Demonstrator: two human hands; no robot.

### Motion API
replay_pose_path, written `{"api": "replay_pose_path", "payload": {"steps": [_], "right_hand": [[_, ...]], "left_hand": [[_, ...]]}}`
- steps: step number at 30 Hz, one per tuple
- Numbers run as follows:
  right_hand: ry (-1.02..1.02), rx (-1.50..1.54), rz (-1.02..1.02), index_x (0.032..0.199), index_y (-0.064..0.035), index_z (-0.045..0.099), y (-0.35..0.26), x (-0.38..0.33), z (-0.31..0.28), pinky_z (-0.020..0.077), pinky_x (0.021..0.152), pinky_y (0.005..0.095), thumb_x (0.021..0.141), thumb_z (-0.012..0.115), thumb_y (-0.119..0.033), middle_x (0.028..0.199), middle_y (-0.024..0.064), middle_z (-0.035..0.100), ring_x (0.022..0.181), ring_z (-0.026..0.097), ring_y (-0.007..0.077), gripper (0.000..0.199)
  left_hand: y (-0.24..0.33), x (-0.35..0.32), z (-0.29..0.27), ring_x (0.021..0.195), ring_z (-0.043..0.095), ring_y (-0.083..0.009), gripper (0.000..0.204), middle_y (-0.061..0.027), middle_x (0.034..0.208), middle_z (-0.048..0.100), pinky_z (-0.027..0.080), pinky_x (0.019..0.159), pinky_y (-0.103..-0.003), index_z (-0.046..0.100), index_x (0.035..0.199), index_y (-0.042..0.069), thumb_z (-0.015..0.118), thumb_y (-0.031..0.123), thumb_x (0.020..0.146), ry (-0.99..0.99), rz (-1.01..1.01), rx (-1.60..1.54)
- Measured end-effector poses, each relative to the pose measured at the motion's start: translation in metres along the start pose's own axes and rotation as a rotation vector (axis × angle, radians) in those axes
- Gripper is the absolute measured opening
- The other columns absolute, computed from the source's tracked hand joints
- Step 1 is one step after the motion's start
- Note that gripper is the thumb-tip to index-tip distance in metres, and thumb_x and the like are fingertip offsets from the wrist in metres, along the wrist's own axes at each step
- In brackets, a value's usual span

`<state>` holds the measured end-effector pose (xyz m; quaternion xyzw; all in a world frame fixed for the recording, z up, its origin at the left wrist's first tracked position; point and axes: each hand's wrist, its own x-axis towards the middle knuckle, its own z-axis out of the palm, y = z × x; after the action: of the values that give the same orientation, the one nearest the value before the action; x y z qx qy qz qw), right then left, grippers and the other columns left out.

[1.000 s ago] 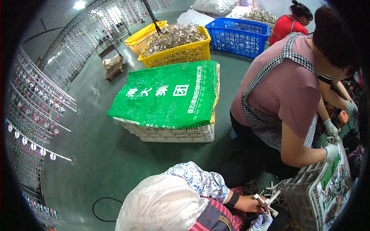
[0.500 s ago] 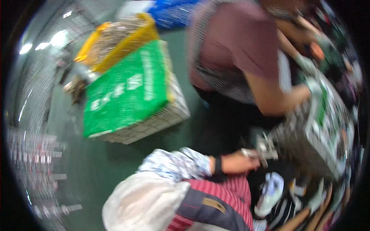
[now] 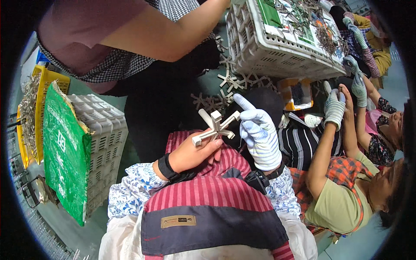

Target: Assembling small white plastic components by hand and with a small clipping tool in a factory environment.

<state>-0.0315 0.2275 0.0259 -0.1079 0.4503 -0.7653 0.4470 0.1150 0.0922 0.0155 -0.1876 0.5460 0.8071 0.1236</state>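
My bare left hand (image 3: 195, 152), a black band at its wrist, is closed around a pale, star-shaped plastic piece (image 3: 215, 124) with several arms, held above my lap. My right hand (image 3: 261, 138) wears a white-and-blue striped glove. Its forefinger stretches out to the upper left, and the other fingers are partly bent. One arm tip of the star piece reaches the gloved fingers; whether they touch it I cannot tell. Beyond my hands, more pale star-shaped pieces (image 3: 230, 80) lie loose on the floor.
A white crate (image 3: 247, 47) topped with boards and small parts stands ahead. At left are another white crate (image 3: 102, 112) with a green sheet (image 3: 65, 147) and a yellow bin (image 3: 54, 80). A co-worker (image 3: 130, 39) leans in front; others sit at right, beside a small yellow-white box (image 3: 299, 104).
My view has swung right, moving the green-sheeted crate to the left edge. The blur has cleared. My left hand, with a pale piece, is now over my lap, and my gloved right hand shows beside it.
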Motion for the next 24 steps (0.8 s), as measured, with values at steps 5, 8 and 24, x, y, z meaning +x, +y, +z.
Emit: {"api": "replay_pose_path", "payload": {"steps": [5, 8, 24], "right_hand": [[0.025, 0.038, 0.031, 0.094, -0.0053, 0.061, 0.002, -0.003, -0.001, 0.0385, 0.05, 0.0136, 0.083, 0.064, -0.008, 0.132, 0.0168, 0.048, 0.058, 0.05, 0.0029, 0.012], [0.009, 0.084, 0.04, 0.095, -0.0053, 0.06, 0.007, 0.0, -0.004, 0.0374, 0.047, 0.0126, 0.083, 0.064, -0.008, 0.131, 0.0177, 0.048, 0.058, 0.05, 0.0025, 0.013], [0.048, -0.031, 0.037, 0.093, -0.0052, 0.059, 0.005, 0.005, 0.0, 0.036, 0.044, 0.0115, 0.085, 0.064, -0.012, 0.125, 0.0201, 0.052, 0.058, 0.051, 0.0016, 0.011]], "left_hand": [[0.004, -0.005, -0.001, 0.052, 0.049, -0.0047, 0.039, 0.0002, 0.063, 0.053, 0.042, 0.05, -0.019, 0.04, 0.133, 0.006, 0.041, 0.024, 0.098, -0.072, 0.03, -0.101], [0.003, -0.004, -0.003, 0.05, 0.047, -0.0043, 0.041, 0.0006, 0.061, 0.051, 0.04, 0.049, -0.019, 0.037, 0.135, 0.006, 0.039, 0.025, 0.099, -0.126, 0.031, -0.141], [0.003, -0.001, -0.01, 0.047, 0.041, -0.0025, 0.039, 0.0037, 0.059, 0.045, 0.037, 0.044, -0.018, 0.039, 0.134, 0.008, 0.036, 0.025, 0.099, -0.141, -0.012, -0.085]]}}
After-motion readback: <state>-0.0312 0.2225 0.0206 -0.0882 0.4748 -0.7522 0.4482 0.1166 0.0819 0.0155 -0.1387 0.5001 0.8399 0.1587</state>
